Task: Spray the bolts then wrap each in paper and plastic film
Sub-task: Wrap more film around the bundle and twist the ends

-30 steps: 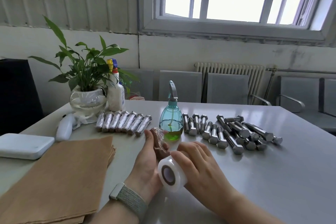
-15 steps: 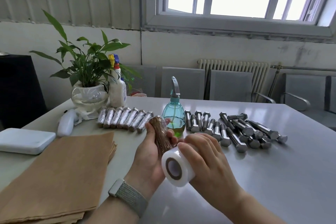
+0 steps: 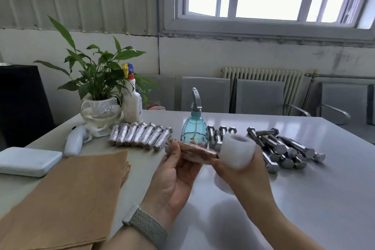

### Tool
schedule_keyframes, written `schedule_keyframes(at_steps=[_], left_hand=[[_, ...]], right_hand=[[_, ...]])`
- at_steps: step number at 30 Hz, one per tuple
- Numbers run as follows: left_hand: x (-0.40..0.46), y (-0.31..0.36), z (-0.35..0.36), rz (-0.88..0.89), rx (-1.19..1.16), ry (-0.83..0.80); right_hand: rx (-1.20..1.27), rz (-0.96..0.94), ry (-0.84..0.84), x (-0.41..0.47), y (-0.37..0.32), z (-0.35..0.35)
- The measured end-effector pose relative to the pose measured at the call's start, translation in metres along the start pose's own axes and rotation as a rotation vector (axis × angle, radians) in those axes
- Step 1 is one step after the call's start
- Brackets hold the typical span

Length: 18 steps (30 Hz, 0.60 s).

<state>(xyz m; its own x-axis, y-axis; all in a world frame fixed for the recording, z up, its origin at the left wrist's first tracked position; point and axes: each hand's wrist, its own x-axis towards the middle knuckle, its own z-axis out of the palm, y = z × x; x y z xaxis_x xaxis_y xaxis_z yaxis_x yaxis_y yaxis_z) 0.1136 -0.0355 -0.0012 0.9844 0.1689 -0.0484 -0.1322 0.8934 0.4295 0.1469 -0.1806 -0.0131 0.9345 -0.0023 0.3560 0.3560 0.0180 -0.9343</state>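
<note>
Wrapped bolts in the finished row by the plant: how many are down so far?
7, lying side by side in a row of wrapped bolts on the table, between the plant bowl and the teal spray bottle. An eighth, in the left hand, isn't finished.

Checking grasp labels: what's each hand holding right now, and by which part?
Left hand grips the paper-wrapped bolt around its left half. Right hand holds the film roll around its outer curved side.

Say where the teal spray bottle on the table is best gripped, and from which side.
Grip the teal spray bottle at its narrow neck under the grey trigger head, coming from the near right side. It stands upright; the body bulges wide below, and wrapped bolts lie close on its left, bare bolts further right. Fingers curl round the neck more easily than the body.
</note>
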Motion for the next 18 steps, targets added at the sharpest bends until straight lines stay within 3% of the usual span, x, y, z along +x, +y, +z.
schedule_keyframes(at_steps=[8, 13, 18], left_hand=[[0.002, -0.007, -0.006, 0.436, 0.48, -0.081], [0.002, -0.004, -0.01, 0.625, 0.694, -0.004], [0.002, 0.001, -0.006, 0.66, 0.683, -0.053]], right_hand=[[0.352, 0.563, -0.282, 0.0, -0.014, -0.006], [0.285, 0.656, -0.499, -0.016, -0.016, -0.002], [0.36, 0.736, -0.558, -0.023, -0.013, 0.001]])
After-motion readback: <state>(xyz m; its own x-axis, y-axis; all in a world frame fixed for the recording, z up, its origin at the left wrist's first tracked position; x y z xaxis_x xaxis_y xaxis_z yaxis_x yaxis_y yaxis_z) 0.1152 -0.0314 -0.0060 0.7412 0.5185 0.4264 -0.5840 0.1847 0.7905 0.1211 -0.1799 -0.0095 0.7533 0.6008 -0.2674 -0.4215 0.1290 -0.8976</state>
